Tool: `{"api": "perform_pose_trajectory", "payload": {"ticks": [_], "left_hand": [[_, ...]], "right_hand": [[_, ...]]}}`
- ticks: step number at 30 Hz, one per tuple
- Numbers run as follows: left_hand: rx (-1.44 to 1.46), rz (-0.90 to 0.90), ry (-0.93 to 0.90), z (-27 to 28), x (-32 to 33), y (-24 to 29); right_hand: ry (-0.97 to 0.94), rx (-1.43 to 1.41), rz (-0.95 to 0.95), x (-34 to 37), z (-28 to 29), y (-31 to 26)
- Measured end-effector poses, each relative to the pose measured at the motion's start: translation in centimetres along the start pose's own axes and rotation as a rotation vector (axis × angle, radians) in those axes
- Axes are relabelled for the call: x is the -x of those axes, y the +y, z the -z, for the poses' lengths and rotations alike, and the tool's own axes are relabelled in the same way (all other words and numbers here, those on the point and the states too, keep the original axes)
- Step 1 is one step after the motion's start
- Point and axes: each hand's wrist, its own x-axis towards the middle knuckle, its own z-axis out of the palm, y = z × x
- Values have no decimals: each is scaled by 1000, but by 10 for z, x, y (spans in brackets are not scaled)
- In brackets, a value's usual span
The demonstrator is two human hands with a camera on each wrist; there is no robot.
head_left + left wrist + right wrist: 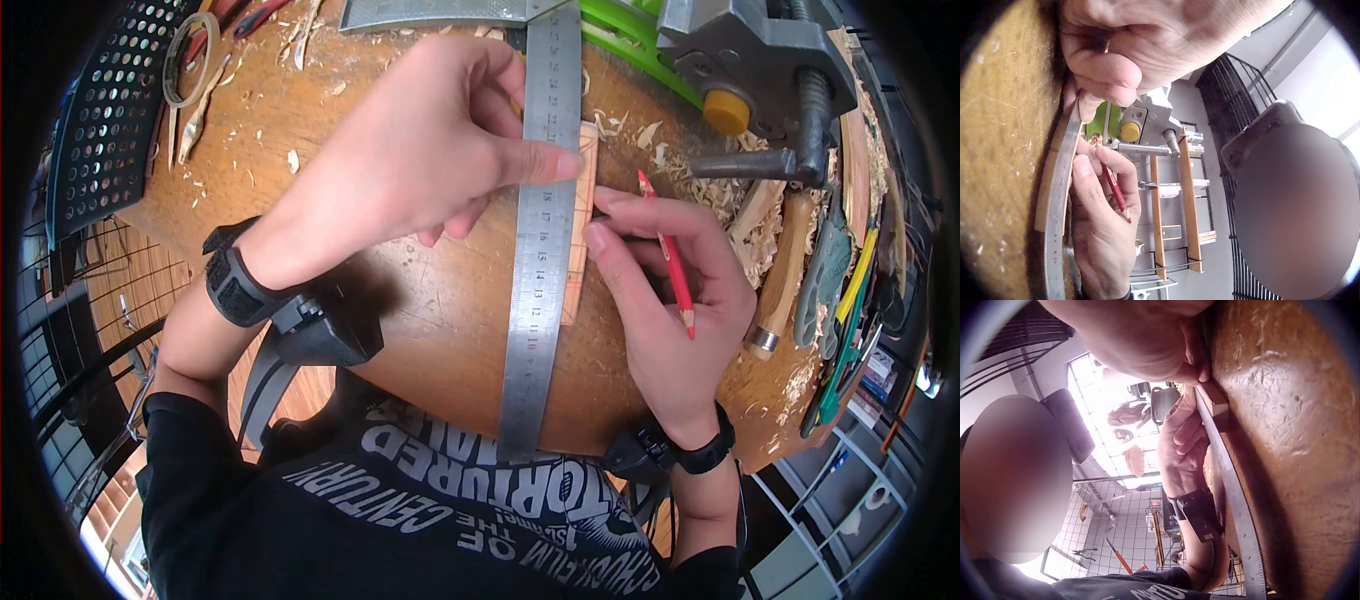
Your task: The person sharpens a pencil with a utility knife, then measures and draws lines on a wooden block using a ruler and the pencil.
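A steel ruler (pixel 536 270) runs lengthwise over a narrow wooden piece (pixel 577 262) that has pencil lines on its face. The left hand (pixel 420 140) pinches the ruler, its thumb lying across the top and the other fingers bent at the far side. At the wood's right edge is the right hand (pixel 680 290), thumb and forefinger meeting near a small dark tip, while a red pencil (pixel 675 272) lies across its fingers. In the left wrist view the ruler (pixel 1063 206) lies against the wood (pixel 1049 187). What exactly the right fingertips hold is unclear.
A metal vise (pixel 755 70) with a yellow knob stands at the back right. Wooden-handled and other tools (pixel 790 270) lie along the right edge among shavings. A green tool (pixel 640 45) is at the back, a perforated black tray (pixel 105 110) at the far left.
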Motion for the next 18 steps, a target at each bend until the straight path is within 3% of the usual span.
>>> {"api": "perform_pose_trajectory", "payload": {"ticks": [18], "left_hand": [[-7,-8,11,-3,1,4]], "right_hand": [[-42,13,5,-2,1,-1]]}}
